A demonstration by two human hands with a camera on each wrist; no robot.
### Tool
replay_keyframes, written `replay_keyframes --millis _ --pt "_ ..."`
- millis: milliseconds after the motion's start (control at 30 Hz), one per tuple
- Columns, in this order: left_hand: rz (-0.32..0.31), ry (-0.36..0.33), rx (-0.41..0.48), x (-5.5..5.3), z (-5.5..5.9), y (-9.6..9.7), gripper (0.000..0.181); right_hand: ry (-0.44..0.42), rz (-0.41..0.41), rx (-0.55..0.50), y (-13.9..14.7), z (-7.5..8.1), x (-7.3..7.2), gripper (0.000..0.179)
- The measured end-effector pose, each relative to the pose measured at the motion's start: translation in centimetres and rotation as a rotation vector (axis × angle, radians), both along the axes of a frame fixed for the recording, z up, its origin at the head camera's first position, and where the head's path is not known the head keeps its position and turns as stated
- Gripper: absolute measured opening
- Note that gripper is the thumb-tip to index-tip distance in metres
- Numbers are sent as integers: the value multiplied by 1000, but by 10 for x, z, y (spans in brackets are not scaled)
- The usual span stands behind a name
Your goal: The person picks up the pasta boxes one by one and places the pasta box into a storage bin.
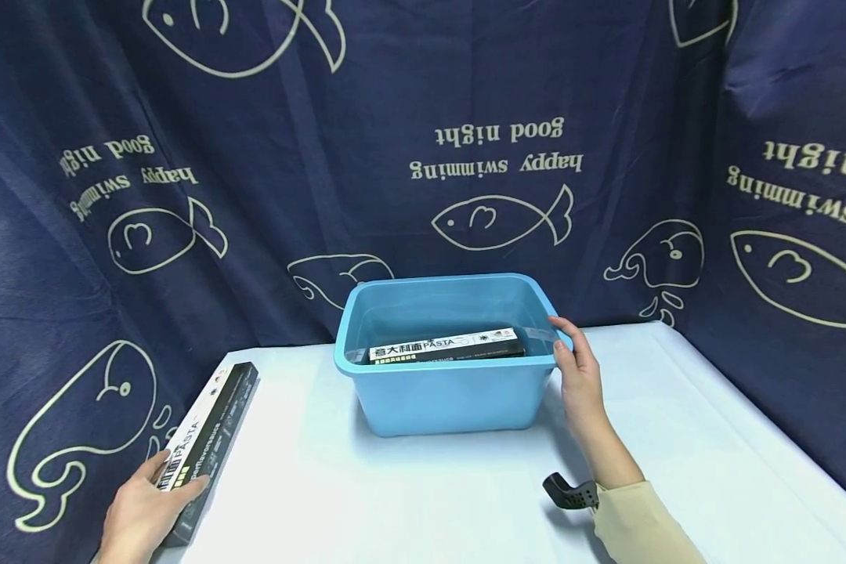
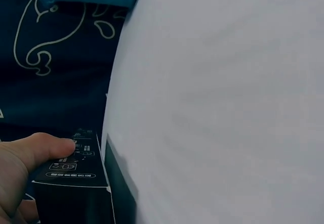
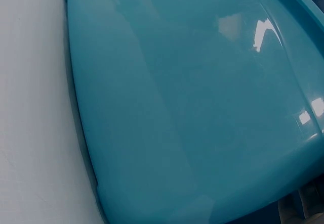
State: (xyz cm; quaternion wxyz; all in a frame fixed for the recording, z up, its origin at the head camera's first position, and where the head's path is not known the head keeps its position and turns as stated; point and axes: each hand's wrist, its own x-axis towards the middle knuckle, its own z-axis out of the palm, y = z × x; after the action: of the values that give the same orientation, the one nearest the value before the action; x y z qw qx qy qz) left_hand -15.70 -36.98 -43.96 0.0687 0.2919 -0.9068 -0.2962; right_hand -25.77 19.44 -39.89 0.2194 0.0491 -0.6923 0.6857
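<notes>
At the left edge of the table, a long black-and-white pasta box (image 1: 227, 423) lies on the cloth. My left hand (image 1: 143, 507) grips its near part, thumb on one side and fingers on the other. The left wrist view shows the thumb (image 2: 53, 147) against the box's black printed face (image 2: 76, 171). In the middle stands a light blue plastic bin (image 1: 451, 401); its wall (image 3: 162, 102) fills most of the right wrist view. My right hand (image 1: 580, 372) holds the bin's right rim between thumb and fingers. Inside the bin lies another pasta box (image 1: 451, 345), its lower part hidden.
White cloth (image 1: 310, 486) covers the table. A dark blue curtain (image 1: 366, 157) with fish and whale drawings hangs behind the table and along its sides. A black strap (image 1: 569, 493) sits at my right wrist by the beige sleeve (image 1: 641, 525).
</notes>
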Motion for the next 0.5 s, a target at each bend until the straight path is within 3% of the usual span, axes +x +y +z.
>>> replay_keyframes --millis 133,500 --pt "-10 18 3 -1 7 6 102 1 7 7 0 0 1 41" --pt "-114 126 -13 -7 26 29 90 -3 3 8 1 0 1 41"
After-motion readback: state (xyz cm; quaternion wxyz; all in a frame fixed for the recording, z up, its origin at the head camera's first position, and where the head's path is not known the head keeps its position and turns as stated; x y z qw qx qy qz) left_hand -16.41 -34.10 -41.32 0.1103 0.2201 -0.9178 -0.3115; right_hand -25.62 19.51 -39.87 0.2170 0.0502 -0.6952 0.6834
